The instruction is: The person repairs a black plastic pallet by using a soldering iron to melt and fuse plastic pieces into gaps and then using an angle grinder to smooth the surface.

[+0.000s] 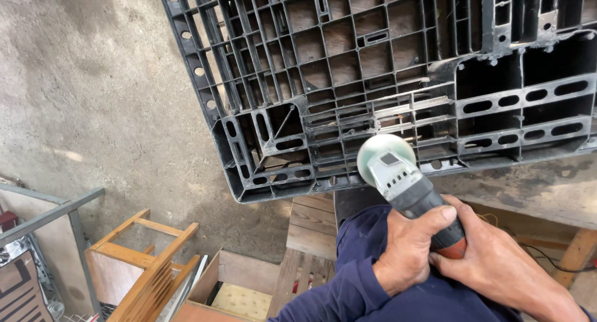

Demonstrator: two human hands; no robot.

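I hold an angle grinder (398,176) with both hands. My left hand (407,247) wraps the dark body from the left, thumb on top. My right hand (504,260) grips the rear of the handle, by its red end. The grinder's round disc (385,153) sits against the near edge of a dark grey plastic pallet (323,67), which lies ribs-up on a workbench. Some ribs by the disc look cut and pale. My blue sleeve (354,278) shows below.
A concrete floor (93,98) lies to the left. Below left stand a wooden frame (146,260), a wooden box (239,291) and a metal rail (50,213). Wooden slats (311,229) sit under the pallet's edge. The bench top (535,191) and a black cable (559,260) are at right.
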